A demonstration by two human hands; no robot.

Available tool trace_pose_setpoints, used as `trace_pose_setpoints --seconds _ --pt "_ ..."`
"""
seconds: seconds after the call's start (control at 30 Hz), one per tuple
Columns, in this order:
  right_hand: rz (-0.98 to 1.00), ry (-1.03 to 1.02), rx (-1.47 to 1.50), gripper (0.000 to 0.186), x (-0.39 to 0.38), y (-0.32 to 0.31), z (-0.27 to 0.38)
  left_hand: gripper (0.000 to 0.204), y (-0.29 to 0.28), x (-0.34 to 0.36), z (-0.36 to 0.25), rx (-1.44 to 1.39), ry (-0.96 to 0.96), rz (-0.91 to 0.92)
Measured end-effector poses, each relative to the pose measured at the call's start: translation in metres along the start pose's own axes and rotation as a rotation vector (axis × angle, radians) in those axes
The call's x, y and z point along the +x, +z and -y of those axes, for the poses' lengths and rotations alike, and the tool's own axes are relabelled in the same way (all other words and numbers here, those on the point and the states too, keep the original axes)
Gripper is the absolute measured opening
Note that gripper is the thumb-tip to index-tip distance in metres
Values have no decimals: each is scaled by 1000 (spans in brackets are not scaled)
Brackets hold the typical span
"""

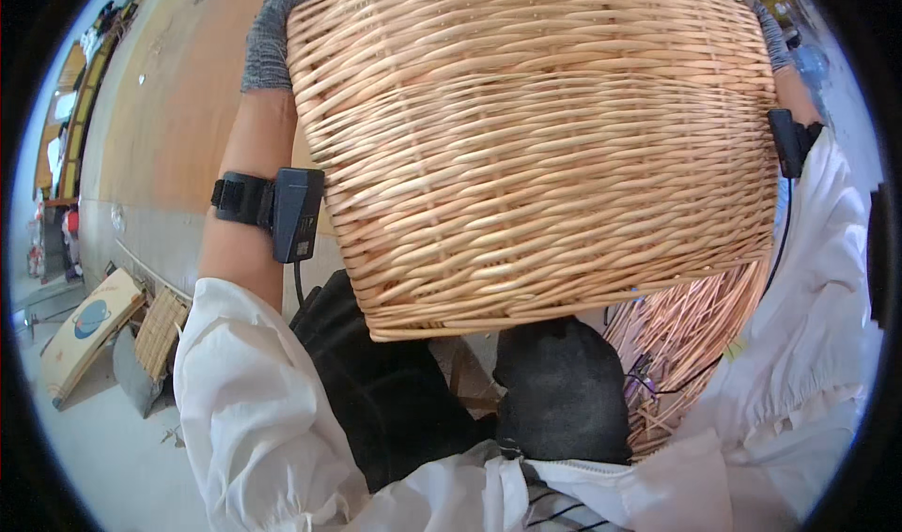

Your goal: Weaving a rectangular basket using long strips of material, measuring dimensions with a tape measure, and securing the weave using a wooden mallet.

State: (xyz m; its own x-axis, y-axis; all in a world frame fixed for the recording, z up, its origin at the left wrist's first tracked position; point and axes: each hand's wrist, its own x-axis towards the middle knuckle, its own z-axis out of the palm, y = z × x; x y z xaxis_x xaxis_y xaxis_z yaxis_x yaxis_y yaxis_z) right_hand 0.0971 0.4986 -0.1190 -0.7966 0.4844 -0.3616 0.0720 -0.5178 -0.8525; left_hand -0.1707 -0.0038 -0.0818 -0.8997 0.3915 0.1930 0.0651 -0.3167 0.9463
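A large woven wicker basket [554, 166] in pale tan rods fills the upper middle of the head view, raised above my lap. At its upper left edge my left hand [280, 27], in a grey knit glove, grips the side; the fingertips are partly out of sight. My right hand [769, 27], gloved the same way, is at the basket's upper right edge, and its fingers are mostly hidden behind the weave. The basket's lower edge tilts toward me over my dark-clothed legs.
Loose wicker rods [691, 335] lie in a pile at the lower right, with a dark cable across them. On the floor at the left are a curved cream board [92, 330], a grey cushion [139, 372] and a slatted mat [160, 330]. A large tan board [178, 128] stands beyond my left arm.
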Motion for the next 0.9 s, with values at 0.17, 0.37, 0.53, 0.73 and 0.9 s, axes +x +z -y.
trace_pose_setpoints --seconds 0.17,0.37,0.53,0.73,0.9 --pt "-29 -60 89 50 -2 -26 6 52 27 -7 32 -97 -222 -19" --pt "17 -112 287 53 8 -113 39 40 56 -57 102 -82 -365 -50" --pt "127 80 990 56 30 -164 60 35 56 -73 110 -162 -310 -72" --pt "235 -204 -332 54 17 -159 49 39 57 -59 107 -131 -390 -100" --pt "-93 -137 -29 55 -1 -139 43 40 58 -62 119 -87 -412 -142"
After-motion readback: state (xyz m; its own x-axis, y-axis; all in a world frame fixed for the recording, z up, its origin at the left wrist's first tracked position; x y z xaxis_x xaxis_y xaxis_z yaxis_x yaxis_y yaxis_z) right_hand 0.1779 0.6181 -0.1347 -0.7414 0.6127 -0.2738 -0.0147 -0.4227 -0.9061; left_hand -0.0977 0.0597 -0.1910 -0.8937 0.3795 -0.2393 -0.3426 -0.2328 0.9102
